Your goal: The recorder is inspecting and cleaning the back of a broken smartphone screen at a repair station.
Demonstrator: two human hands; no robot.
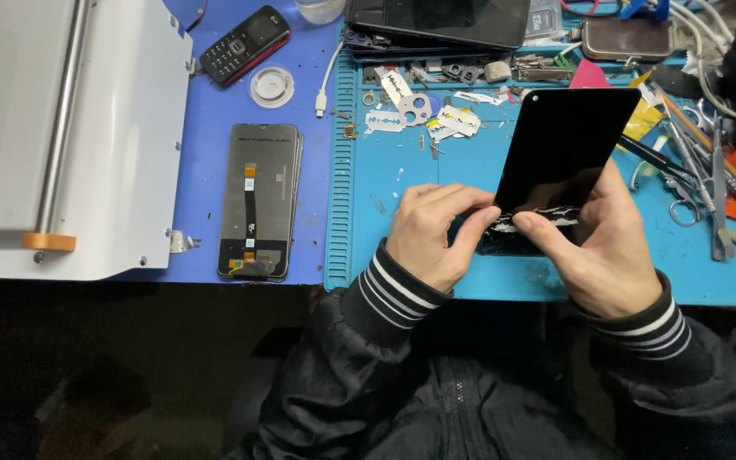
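Both hands, left (430, 234) and right (594, 247), grip the lower edge of the glossy black rectangular phone screen panel (566, 145), tilted above the blue silicone work mat (402, 170) on the counter.

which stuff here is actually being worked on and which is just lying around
In use:
black phone screen, held at its lower end by the left hand and right hand

Lying about:
keypad phone
spare screen panel, face down
razor blades
scissors and tweezers
white machine
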